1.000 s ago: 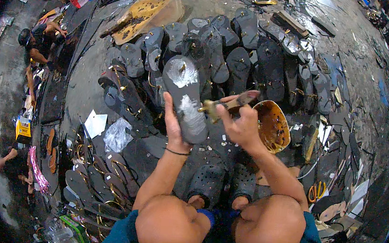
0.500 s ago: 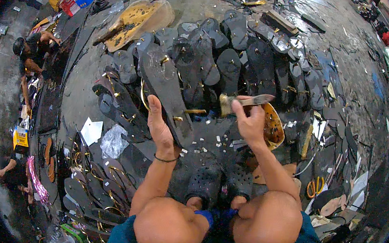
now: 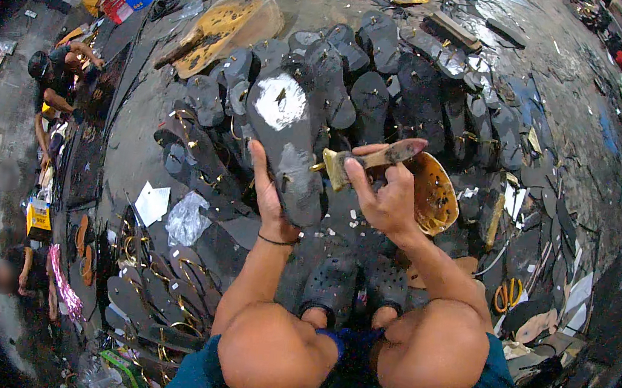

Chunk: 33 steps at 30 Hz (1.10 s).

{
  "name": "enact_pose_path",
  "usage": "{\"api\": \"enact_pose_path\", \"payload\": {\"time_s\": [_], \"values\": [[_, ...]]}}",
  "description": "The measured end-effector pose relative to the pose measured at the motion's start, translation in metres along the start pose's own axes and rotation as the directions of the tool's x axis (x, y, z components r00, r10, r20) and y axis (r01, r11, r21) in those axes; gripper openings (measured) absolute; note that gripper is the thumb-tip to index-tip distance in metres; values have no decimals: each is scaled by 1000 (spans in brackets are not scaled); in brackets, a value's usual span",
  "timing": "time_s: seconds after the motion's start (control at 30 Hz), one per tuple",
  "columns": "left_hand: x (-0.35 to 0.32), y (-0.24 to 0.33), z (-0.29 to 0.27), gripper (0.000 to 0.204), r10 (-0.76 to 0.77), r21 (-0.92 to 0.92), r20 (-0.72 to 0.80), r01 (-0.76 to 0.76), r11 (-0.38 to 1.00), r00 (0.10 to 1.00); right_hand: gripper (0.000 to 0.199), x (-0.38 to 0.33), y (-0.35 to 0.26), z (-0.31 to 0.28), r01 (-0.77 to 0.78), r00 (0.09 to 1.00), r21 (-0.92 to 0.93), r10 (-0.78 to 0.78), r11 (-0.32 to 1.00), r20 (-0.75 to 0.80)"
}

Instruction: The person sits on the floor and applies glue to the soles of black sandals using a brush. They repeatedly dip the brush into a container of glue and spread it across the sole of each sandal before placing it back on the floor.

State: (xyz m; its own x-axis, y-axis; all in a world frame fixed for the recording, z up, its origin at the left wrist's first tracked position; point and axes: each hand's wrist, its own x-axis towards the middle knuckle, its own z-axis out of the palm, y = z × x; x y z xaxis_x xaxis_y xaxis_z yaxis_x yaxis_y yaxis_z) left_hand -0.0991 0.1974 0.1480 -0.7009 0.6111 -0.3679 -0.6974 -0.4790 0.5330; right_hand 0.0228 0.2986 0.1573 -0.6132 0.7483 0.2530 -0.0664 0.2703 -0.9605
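Note:
My left hand grips a dark sandal sole by its lower left edge. The sole is tilted upright in front of me, with a shiny white glare on its wider end and a greyish patch nearer the heel. In my right hand is a paintbrush, held by its wooden handle. Its pale, stubby bristles point left at the sole's right edge; I cannot tell whether they touch. Just behind my right hand stands a yellowish, stained container, partly hidden by it.
Many dark soles lie close together ahead. A stained yellow scoop-like piece is at the far left. Finished-looking sandals with gold straps lie near left, by a crumpled plastic bag. Orange-handled scissors lie right. Other people sit left.
My left hand has turned the sole, so a bright glossy face now shows. My right hand has brought the brush left and slightly down, closer to the sole.

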Motion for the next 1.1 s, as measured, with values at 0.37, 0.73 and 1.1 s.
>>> {"api": "enact_pose_path", "payload": {"time_s": [0.37,0.73,1.1], "values": [[-3,-7,-10,67,131,241,-10,-124,962,991,20,10,11,-8,-25,999,-87,21,996,-39],[96,135,-64,49,220,-183,188,-185,965,957,18,-14,-3,-20,-270,961,173,255,947,104],[-55,21,-321,66,663,953,-302,203,224,685,26,-13,113,-134,-184,980,-701,185,689,-75]]}}
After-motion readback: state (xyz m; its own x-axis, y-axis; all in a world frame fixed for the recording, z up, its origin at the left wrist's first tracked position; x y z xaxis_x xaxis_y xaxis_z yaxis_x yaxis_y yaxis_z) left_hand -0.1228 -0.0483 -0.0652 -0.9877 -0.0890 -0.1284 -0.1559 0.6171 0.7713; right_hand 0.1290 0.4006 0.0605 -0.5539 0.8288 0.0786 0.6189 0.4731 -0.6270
